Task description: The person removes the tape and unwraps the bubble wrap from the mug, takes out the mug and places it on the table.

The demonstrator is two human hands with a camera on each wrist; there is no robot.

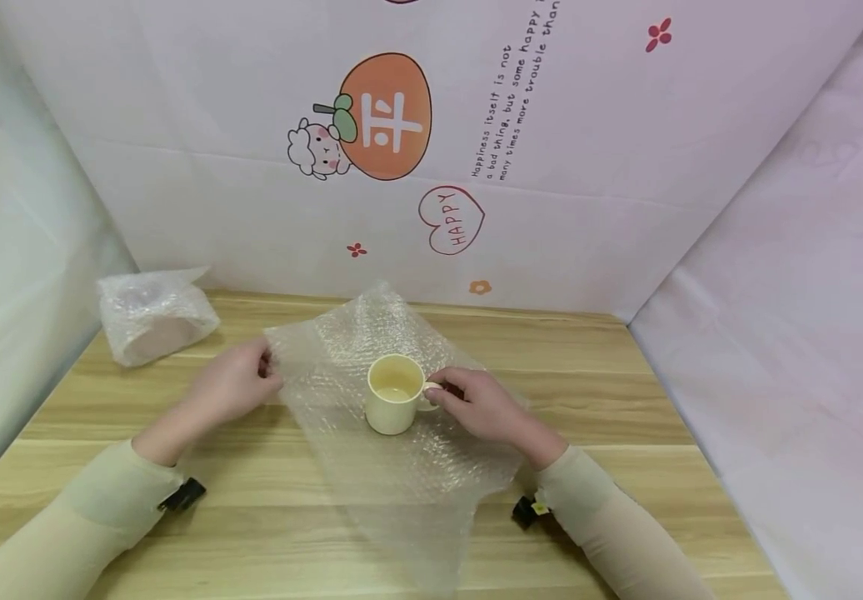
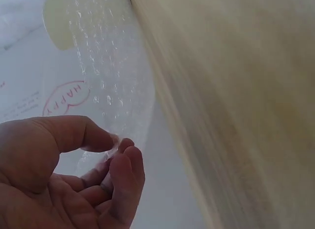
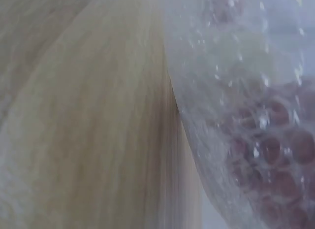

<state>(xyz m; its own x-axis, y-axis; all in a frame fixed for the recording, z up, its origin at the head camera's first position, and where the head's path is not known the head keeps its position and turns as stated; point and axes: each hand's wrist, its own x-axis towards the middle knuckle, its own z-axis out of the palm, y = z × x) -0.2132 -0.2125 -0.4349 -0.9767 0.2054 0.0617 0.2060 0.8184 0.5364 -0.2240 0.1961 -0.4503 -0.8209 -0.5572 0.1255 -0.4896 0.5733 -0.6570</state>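
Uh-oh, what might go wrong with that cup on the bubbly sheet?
The mug stands on the bubble wrap, and the left hand pinches that sheet, so a hard tug might tip the mug. The right hand holds the mug only by its handle, so the mug could twist or slip if the sheet moves under it.

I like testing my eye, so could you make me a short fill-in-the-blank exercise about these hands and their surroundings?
The right hand grips the cream-yellow mug by its ____.
The left hand pinches the edge of a clear sheet of ____.
In the head view, the wrapped bundle lies on the table's ____ side.
Inside the red heart outline is the word ____.

Missing words: handle; bubble wrap; left; HAPPY.
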